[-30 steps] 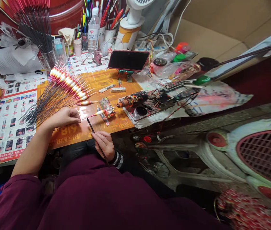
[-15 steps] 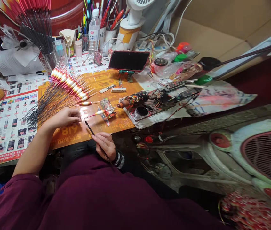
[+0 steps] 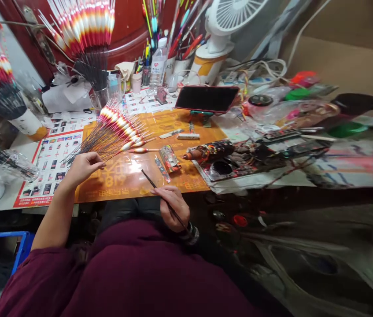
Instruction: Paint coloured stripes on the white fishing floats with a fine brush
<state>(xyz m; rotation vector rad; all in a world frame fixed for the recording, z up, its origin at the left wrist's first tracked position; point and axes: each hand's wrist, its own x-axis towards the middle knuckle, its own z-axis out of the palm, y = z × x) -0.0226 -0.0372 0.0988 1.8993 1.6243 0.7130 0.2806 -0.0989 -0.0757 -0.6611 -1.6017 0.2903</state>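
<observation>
My left hand [image 3: 82, 169] rests over the thin black stems of a fan of red, white and yellow fishing floats [image 3: 120, 127] on an orange mat [image 3: 123, 180]. Its fingertips seem to pinch the stem of a single float [image 3: 142, 150], which points right, away from the fan. My right hand [image 3: 171, 207] grips a thin black paintbrush [image 3: 155, 183] near the mat's front edge. The brush tip sits just below the single float, apart from it.
A small painted box [image 3: 169, 158] and a paint-spattered cylinder [image 3: 209, 152] lie right of the mat. Behind stand a phone on a stand [image 3: 206, 98], a water bottle [image 3: 158, 64] and a desk fan [image 3: 235, 13]. Finished floats stand in glasses [image 3: 100, 97] at the back.
The whole view has swung, showing more of the upper left. My right hand has carried the brush tip rightward, away from my left fingers.
</observation>
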